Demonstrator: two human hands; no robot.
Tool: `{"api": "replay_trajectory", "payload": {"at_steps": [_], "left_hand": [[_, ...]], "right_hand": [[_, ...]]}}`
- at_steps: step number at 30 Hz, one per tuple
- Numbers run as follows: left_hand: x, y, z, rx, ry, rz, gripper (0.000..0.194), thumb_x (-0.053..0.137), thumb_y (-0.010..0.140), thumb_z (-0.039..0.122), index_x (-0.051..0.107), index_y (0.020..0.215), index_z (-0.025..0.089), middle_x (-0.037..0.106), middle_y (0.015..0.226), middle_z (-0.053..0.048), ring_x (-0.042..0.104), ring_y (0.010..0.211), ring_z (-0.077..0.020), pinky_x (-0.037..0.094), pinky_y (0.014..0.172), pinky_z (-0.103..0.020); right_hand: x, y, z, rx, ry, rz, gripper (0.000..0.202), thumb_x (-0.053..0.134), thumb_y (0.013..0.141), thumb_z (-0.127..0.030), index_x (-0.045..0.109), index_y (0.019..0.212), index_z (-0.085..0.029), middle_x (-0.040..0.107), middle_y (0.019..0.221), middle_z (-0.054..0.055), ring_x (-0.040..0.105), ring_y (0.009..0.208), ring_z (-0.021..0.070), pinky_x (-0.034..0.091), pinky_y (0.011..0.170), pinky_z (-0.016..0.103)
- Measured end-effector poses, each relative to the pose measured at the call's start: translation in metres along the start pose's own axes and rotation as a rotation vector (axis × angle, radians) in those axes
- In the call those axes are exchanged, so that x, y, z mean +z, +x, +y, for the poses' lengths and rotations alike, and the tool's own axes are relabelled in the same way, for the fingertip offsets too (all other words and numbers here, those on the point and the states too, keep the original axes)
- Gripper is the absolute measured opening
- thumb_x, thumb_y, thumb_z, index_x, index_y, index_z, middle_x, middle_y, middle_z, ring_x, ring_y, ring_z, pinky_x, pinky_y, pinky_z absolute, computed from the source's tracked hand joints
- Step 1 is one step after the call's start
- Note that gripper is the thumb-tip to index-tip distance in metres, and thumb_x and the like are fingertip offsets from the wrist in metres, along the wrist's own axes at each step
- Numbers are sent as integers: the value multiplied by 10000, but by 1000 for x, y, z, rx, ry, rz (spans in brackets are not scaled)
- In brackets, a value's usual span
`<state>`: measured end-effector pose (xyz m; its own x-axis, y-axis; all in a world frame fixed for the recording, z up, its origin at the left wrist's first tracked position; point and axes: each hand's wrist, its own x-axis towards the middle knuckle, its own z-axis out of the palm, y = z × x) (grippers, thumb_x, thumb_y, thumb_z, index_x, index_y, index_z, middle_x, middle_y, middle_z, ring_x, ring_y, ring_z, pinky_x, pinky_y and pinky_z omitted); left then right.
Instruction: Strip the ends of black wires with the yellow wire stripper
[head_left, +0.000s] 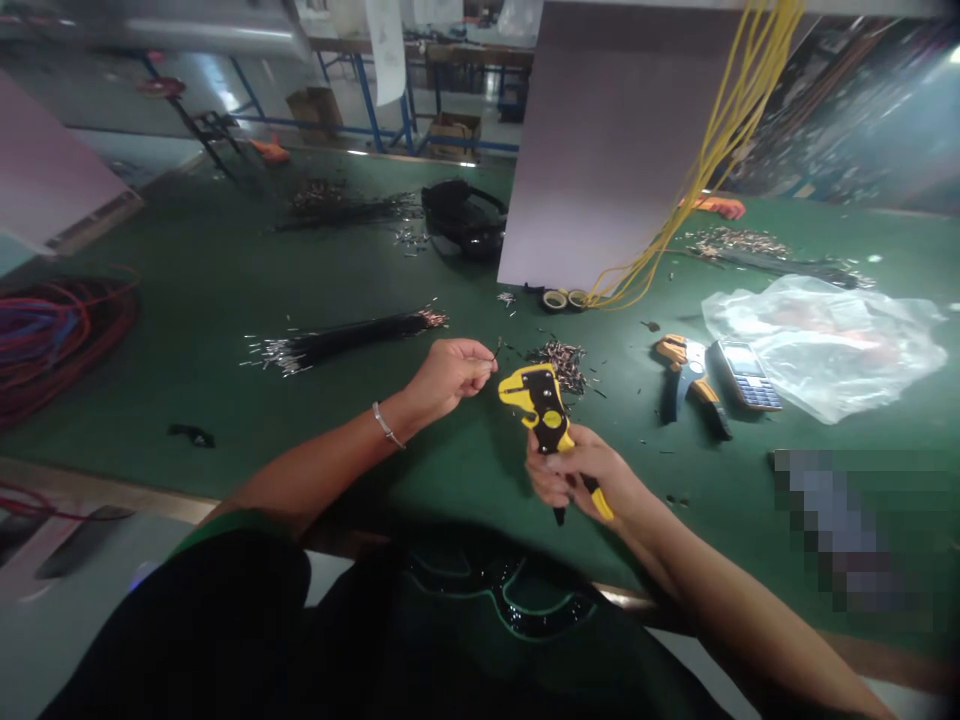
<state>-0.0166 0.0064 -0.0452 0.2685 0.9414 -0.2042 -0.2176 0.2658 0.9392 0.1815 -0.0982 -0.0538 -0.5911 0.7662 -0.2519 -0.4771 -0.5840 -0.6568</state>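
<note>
Yellow pliers [553, 400] mid-frame look stiff, best held by the handles [602, 503] the right hand [577, 465] wraps; left hand [450, 378] pinches thin wire [498, 350].

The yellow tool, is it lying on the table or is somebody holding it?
Somebody is holding it: the right hand has its fingers wrapped around the lower part of the yellow tool.

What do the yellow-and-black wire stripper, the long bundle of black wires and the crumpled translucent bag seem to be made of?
Wire stripper: perhaps painted metal, its yellow parts smooth and evenly coloured, though hard plastic is possible.
Bundle of black wires: apparently copper under black, likely plastic insulation; coppery strands show at its right end.
Bag: probably thin plastic film, given its glossy creases.
</note>
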Motion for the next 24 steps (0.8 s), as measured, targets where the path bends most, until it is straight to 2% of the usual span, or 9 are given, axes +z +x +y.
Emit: {"api": "replay_trajectory", "payload": {"at_steps": [3,6,10,14,19,24], "left_hand": [[0,-1,1,12,3,-2,40,631,622,58,642,629,96,548,486,-19,405,376,-41,186,367,-161],[-2,-1,0,25,6,-9,37,636,613,62,642,621,97,538,476,-14,402,374,-41,184,366,-160],[-4,0,-1,37,11,-28,25,644,625,76,650,637,98,554,499,-22,414,386,-42,188,370,-162],[-3,-1,0,34,11,-10,29,649,619,74,642,625,101,565,513,-26,405,379,-35,181,370,-169],[-2,-1,1,23,12,-30,44,636,628,63,639,614,105,533,468,-8,391,373,-31,175,378,-174],[0,-2,-1,11,22,-18,59,647,633,52,636,614,107,571,515,-24,414,392,-32,178,381,-172]], "right_hand": [[-2,-1,-1,51,-14,-71,179,706,674,-137,613,827,-130,514,578,-26,411,451,73,330,400,208],[-3,-2,-2,20,-8,-11,174,696,680,-133,607,829,-133,501,583,-33,398,457,65,304,401,190],[-2,-3,-2,66,-31,-90,174,693,680,-137,597,825,-136,506,584,-30,398,450,69,326,404,206],[0,-5,-2,36,-24,-11,195,702,654,-129,606,822,-142,516,581,-32,393,446,69,317,388,197],[3,-9,-3,105,-47,-65,178,690,652,-135,608,810,-138,508,580,-33,399,441,68,317,391,204],[8,-11,2,112,-258,-26,200,673,634,-135,558,796,-151,517,627,-32,438,439,74,344,406,223]]}}
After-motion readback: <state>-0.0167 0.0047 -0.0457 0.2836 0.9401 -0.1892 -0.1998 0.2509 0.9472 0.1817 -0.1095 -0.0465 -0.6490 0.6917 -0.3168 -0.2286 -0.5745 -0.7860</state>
